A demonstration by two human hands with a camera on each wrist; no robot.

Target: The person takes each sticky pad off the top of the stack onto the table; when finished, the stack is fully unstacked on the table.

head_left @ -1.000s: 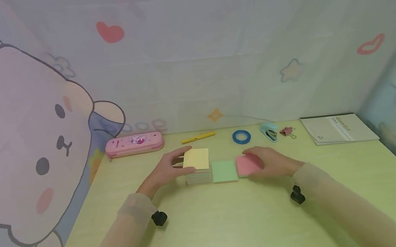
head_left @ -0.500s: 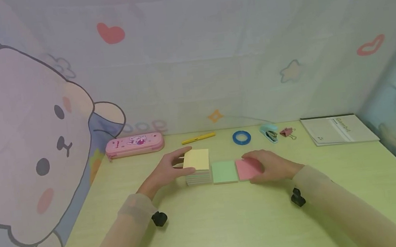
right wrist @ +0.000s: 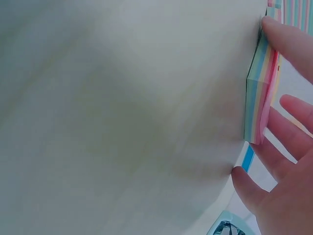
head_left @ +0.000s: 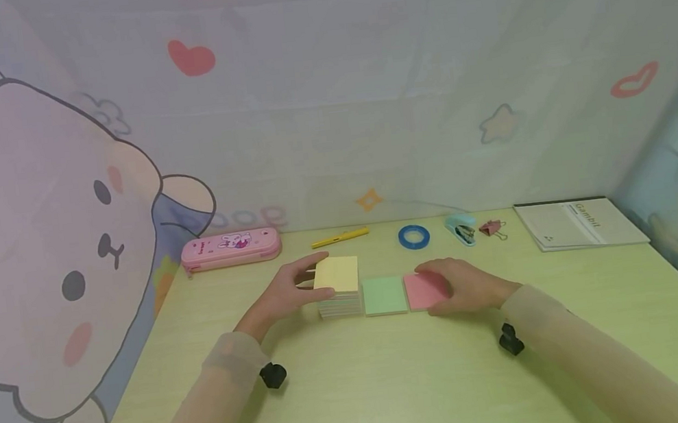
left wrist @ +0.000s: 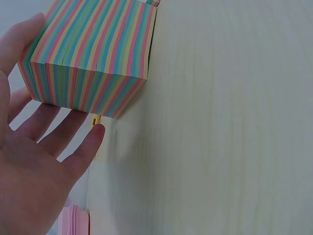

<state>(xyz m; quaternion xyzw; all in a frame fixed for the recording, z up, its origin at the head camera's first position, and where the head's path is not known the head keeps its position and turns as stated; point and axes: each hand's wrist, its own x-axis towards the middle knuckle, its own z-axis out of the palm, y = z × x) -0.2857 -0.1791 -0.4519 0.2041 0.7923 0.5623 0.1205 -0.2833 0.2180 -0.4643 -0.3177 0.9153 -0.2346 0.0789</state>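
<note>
Currently, the left hand (head_left: pixel 285 291) grips one tall yellow-topped stack (head_left: pixel 336 277) and the right hand (head_left: pixel 466 283) pinches one pink-topped pad (head_left: pixel 424 290) on the tabletop (head_left: pixel 370 387); one green-topped pad (head_left: pixel 384 295) lies between. Behind lie one pen (head_left: pixel 340 237) and one tape roll (head_left: pixel 402 238).

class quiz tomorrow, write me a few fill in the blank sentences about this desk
The left hand holds a tall stack whose top is ____.
The right hand holds a low pad whose top is ____.
The middle pad, between these two, is ____ on top.
The blue ring at the back is a roll of ____.
Missing words: yellow; pink; green; tape.
</note>
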